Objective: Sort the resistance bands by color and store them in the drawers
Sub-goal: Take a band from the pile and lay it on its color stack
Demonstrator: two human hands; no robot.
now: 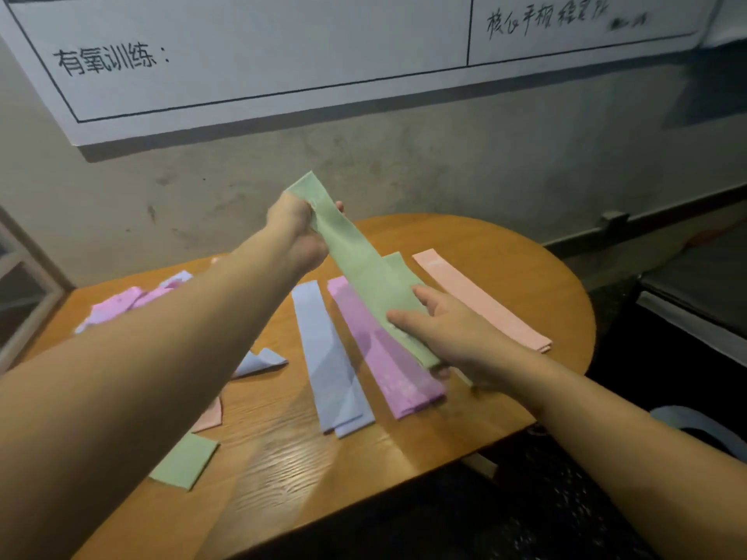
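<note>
A green resistance band (355, 256) is stretched in the air above the wooden table (505, 252). My left hand (297, 232) grips its far end, raised. My right hand (440, 333) holds its near end, thumb on top and fingers beneath. On the table lie a blue band (327, 365), a purple band (388, 365) and a pink band (485, 301), side by side. Another green band (394, 262) peeks out behind the held one. No drawers are in view.
Loose bands lie at the left: purple and blue ones (125, 301) at the back, a folded blue one (262, 359), a pink piece (210, 418) and a green piece (184, 460). A whiteboard (242, 54) hangs on the wall behind. A dark bench (703, 293) stands right.
</note>
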